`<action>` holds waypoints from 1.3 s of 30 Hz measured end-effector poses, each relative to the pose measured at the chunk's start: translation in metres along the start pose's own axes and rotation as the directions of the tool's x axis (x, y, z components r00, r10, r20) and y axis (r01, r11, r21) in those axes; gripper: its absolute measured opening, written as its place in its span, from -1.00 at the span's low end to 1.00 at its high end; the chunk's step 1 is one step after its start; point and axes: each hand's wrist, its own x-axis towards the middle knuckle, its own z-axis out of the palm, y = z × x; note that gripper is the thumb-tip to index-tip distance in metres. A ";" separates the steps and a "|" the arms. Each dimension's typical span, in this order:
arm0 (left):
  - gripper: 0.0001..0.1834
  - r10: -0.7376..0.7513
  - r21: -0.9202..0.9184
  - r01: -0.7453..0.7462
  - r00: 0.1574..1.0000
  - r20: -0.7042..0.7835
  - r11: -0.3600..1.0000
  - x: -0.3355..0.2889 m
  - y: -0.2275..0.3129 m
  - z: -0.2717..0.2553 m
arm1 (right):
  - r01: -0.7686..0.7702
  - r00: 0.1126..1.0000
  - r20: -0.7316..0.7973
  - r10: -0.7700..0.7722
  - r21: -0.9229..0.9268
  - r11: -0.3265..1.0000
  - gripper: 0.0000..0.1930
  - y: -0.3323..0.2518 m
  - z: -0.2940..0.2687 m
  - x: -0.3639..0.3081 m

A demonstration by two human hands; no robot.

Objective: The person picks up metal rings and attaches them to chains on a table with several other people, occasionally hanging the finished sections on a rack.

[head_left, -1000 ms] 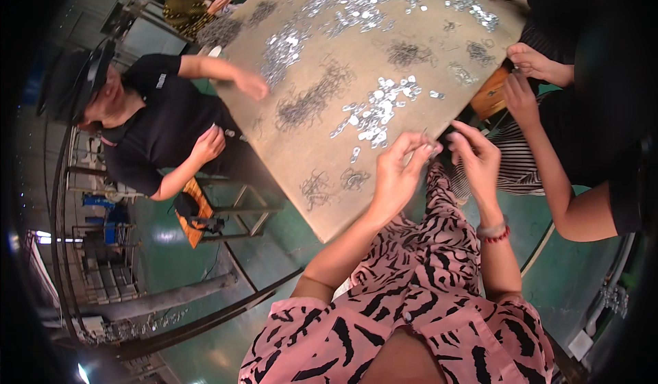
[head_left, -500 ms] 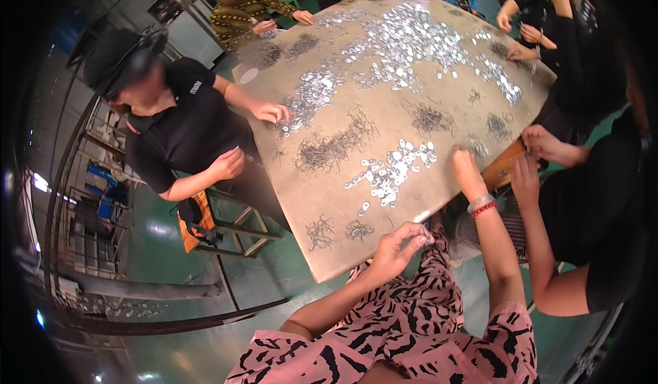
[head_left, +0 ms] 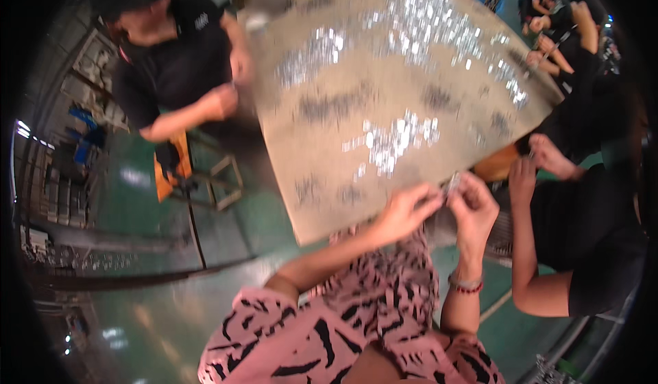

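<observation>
In front of me, just past the table's near edge, my left hand [head_left: 410,211] and my right hand [head_left: 476,204] have come together, fingertips almost touching. Both are pinched closed. A small shiny metal piece [head_left: 451,183] shows between their fingertips; blur hides its exact shape. Whether the right fingers also grip a second small part cannot be made out. Beyond my hands, a heap of small silvery metal tabs [head_left: 391,144] lies on the brown-covered table [head_left: 288,178]. Two small clusters of dark, thin wire pieces [head_left: 349,193] lie near the left corner.
More silvery pieces [head_left: 428,24] and dark wire heaps [head_left: 336,104] spread across the table. A person in black [head_left: 181,55] is at the left side. Close on my right, another person's hands [head_left: 538,161] meet over the table edge. An orange-topped stool [head_left: 164,171] stands at left.
My right hand has drawn back from the table and met my left hand, which rose slightly. The view has shifted and blurred. The person at left has brought their hands together off the table.
</observation>
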 end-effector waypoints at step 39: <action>-0.85 0.133 0.739 0.207 0.919 -0.372 0.641 0.052 -0.069 -0.175 | -0.005 0.988 0.157 -0.016 0.132 0.991 -0.72 -0.019 0.027 -0.020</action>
